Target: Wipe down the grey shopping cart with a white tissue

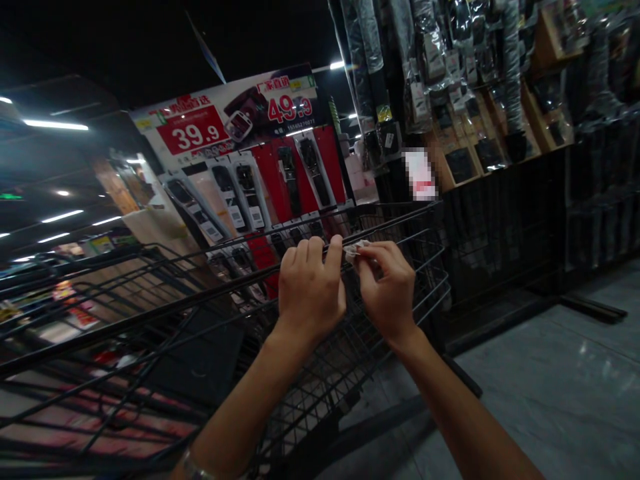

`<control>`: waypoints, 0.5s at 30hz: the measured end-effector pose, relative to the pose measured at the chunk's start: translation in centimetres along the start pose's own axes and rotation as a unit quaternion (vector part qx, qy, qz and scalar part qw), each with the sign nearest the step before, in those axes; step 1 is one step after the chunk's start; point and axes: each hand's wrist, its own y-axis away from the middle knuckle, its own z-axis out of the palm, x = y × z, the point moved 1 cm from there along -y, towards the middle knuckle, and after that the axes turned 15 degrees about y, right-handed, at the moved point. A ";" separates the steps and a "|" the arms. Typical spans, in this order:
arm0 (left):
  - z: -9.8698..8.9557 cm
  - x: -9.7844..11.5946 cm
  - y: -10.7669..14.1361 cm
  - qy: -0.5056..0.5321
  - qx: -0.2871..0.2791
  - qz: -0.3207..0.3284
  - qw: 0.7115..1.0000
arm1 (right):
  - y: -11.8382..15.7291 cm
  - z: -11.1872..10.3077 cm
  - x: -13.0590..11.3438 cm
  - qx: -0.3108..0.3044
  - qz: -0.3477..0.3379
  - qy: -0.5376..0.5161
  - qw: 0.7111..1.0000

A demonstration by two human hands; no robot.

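Observation:
My left hand (311,290) is closed over the black top rail of a wire shopping cart (220,291), its fingers curled around the far side. Just right of it, my right hand (389,287) pinches a small off-white, crumpled piece (353,252) between thumb and fingertips. That piece sits against the same rail; it looks like soft cloth, string or paper, but its exact kind is unclear. My left fingertips are partly hidden behind the rail, and the right fingers cover part of the pale piece.
Behind the cart stands a red display rack (330,157) of packaged belts under a price sign (195,130). More bagged belts (460,40) hang upper right, above slanted wooden boxes (453,160). Grey tiled floor (555,373) lies at right. Inside the cart is a dark flat item (200,357).

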 end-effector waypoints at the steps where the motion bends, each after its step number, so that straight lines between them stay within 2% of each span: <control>1: 0.0 0.0 0.0 0.000 -0.001 -0.001 1.000 | 0.0 -0.2 0.1 -0.009 0.002 0.004 1.000; 7: -0.1 0.1 0.0 -0.008 -0.006 0.000 1.000 | 0.6 -1.2 0.6 -0.046 0.009 0.022 0.999; 15: 0.0 0.2 0.1 -0.006 -0.008 -0.003 1.000 | 6.5 -2.3 4.1 -0.068 0.046 0.033 0.996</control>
